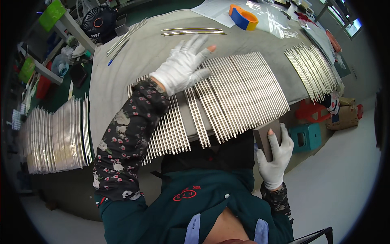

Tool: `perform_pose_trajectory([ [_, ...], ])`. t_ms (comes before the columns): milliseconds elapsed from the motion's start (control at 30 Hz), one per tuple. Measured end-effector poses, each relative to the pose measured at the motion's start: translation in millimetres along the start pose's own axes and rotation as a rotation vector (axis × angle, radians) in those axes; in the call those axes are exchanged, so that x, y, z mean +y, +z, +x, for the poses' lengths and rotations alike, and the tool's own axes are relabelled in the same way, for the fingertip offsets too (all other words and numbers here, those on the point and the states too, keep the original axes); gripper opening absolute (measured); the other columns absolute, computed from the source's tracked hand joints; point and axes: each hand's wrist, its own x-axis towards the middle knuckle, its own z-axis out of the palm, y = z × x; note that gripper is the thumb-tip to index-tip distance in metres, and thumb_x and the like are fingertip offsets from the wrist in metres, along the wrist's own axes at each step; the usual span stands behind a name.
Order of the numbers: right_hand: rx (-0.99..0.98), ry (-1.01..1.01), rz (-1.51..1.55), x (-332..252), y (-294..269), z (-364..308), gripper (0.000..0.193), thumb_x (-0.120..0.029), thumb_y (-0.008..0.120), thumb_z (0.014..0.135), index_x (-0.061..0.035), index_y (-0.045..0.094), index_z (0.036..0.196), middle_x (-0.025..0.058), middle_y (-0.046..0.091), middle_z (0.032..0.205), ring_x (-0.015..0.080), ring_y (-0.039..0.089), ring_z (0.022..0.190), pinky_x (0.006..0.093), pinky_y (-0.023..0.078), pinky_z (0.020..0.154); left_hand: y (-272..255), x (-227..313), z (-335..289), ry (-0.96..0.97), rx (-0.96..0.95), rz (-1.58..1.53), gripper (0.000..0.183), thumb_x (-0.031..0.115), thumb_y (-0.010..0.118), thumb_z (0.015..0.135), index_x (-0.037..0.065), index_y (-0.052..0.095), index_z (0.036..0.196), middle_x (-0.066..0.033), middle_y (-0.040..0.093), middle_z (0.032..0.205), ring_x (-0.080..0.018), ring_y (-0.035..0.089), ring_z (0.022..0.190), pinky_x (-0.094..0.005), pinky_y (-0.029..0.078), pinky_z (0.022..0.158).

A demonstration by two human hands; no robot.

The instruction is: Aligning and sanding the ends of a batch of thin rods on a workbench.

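Note:
A row of thin, shiny metal rods lies side by side across the table, with gaps splitting it near the middle. Over the far ends of the left rods is my left hand, in a white glove with one bare fingertip. Its fingers are spread and hold nothing; whether the palm touches the rods is hidden. At the row's near right corner, my right hand, also gloved, grips a flat grey block. The block stands close to the rod ends; I cannot tell if it touches them.
Bundles of rods lie at the far left and right. Loose rods, a blue pen, a small black fan and a blue-and-orange tape roll are at the back. A teal stool stands at right.

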Motion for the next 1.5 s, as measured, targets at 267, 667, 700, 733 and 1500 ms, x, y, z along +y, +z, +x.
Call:
perform_pose_trajectory([
  [267, -0.018, 0.022, 0.018, 12.4, 2.3, 4.8, 0.073, -0.007, 0.069, 0.062, -0.0157, 0.048, 0.131, 0.0264, 0.039, 0.134, 0.0379, 0.044, 0.109, 0.045, 0.036, 0.094, -37.1, -37.2, -129.6, -0.23, -0.163, 0.0, 0.067, 0.039, 0.057, 0.084, 0.012, 0.033, 0.141, -0.0193, 0.027, 0.146, -0.0376, 0.024, 0.135, -0.0514, 0.022, 0.109],
  [667, -0.034, 0.028, 0.029, 13.5, 6.9, 6.9, 0.072, -0.007, 0.068, 0.062, -0.015, 0.048, 0.131, 0.0268, 0.039, 0.134, 0.0385, 0.043, 0.112, 0.0455, 0.035, 0.096, -21.4, -14.4, -127.9, -0.17, -0.323, 0.099, 0.067, 0.035, 0.053, 0.086, 0.008, 0.026, 0.142, -0.0222, 0.026, 0.145, -0.0402, 0.026, 0.134, -0.0542, 0.017, 0.11],
  [700, -0.034, 0.027, 0.035, 14.2, 6.8, 6.0, 0.072, -0.007, 0.068, 0.062, -0.015, 0.048, 0.131, 0.0268, 0.039, 0.134, 0.0385, 0.043, 0.112, 0.0455, 0.035, 0.096, -21.9, -13.7, -127.7, -0.164, -0.29, 0.096, 0.064, 0.036, 0.054, 0.086, 0.006, 0.033, 0.138, -0.0218, 0.029, 0.143, -0.0395, 0.027, 0.133, -0.0545, 0.018, 0.109],
  [733, -0.034, 0.032, 0.028, 14.7, 6.6, 5.2, 0.072, -0.007, 0.067, 0.062, -0.0147, 0.049, 0.131, 0.0266, 0.039, 0.134, 0.0385, 0.043, 0.112, 0.0455, 0.035, 0.096, -23.0, -13.4, -127.5, -0.169, -0.293, 0.1, 0.064, 0.036, 0.054, 0.086, 0.006, 0.033, 0.138, -0.0218, 0.029, 0.143, -0.0395, 0.027, 0.133, -0.0545, 0.018, 0.109],
  [1500, -0.063, 0.013, 0.015, 17.4, -1.3, 13.3, 0.07, -0.008, 0.066, 0.064, -0.0119, 0.048, 0.131, 0.027, 0.039, 0.135, 0.0384, 0.043, 0.113, 0.0456, 0.034, 0.097, -3.2, 9.4, -83.8, -0.181, -0.292, 0.032, 0.067, 0.035, 0.054, 0.087, 0.003, 0.029, 0.139, -0.022, 0.028, 0.144, -0.0383, 0.027, 0.134, -0.0553, 0.02, 0.109],
])
